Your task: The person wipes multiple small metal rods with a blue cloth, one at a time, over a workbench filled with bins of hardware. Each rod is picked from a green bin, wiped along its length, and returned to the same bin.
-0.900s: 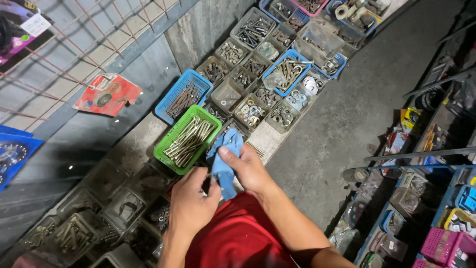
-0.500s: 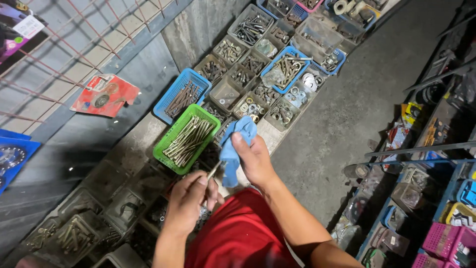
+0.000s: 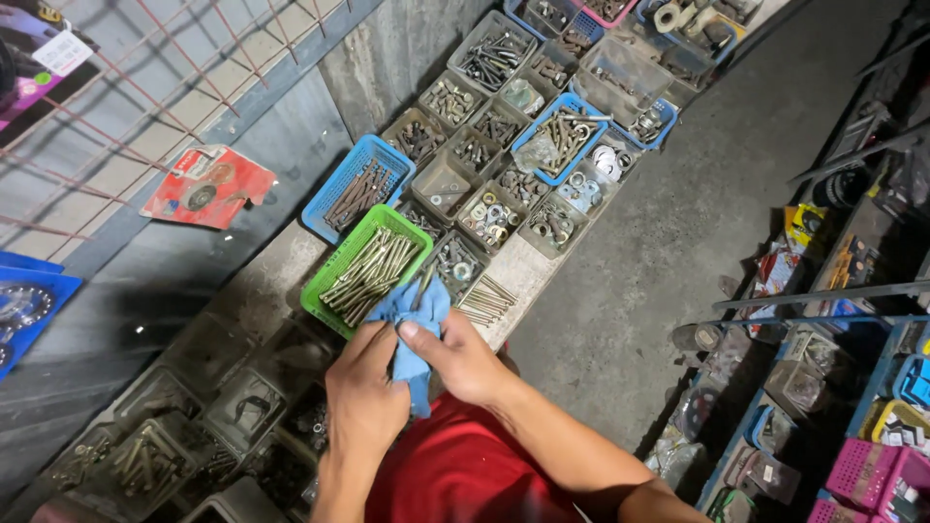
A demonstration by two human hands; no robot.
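Both hands meet over a blue cloth (image 3: pixel 412 334) just in front of the body. The left hand (image 3: pixel 366 397) has its grip clenched around the lower folds of the cloth; the right hand (image 3: pixel 455 356) pinches the upper part, thumb laid across the fabric. A long dull metal bolt (image 3: pixel 423 284) pokes out of the top of the cloth, most of its shank wrapped and hidden. The cloth reads as soft, limp and light, folding wherever the fingers press, so it gives no hold of its own. The bolt looks stiff and fairly heavy for its thickness, possibly greasy and slippery, so the sound hold is through the cloth around the shank, with the free end left out. Directly beyond the hands sits a green basket (image 3: pixel 339 263) of long bolts, its near corner just beside the cloth. Next to it a blue basket (image 3: pixel 341 176) holds rusty rods, and grey bins of nuts and washers (image 3: pixel 489 215) crowd the concrete surface (image 3: pixel 528 271) edge to edge. A few loose bolts (image 3: pixel 487 300) lie near the surface's front edge, close to the right hand. To the left a wall with wire mesh (image 3: pixel 145 87) closes that side. Open room lies to the right, over the bare concrete floor (image 3: pixel 659 223), before the cluttered shelves (image 3: pixel 833 368).
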